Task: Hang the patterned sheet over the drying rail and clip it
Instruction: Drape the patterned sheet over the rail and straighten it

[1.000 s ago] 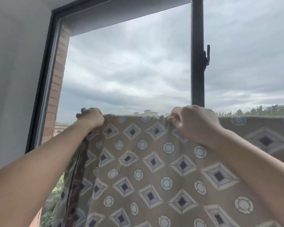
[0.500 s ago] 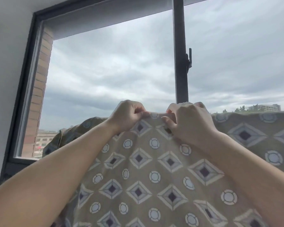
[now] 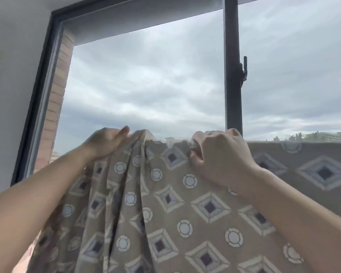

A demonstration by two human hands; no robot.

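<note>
— What's around you?
— A dark window frame with its handle ahead, a brick wall to the left. The sheet hangs across the window's lower part, blocking the view.
— Your hands?
— Both are raised at its top edge. Your left hand grips bunched folds; your right hand curls its fingers tight on the edge.

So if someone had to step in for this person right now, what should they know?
Left hand grips a bunched part of the sheet at its top edge. Right hand pinches the top edge beside it.
Done: sheet hangs at the window, flat to the right.
Left: spread the bunched left part, then clip it. No clips or rail in view.
</note>
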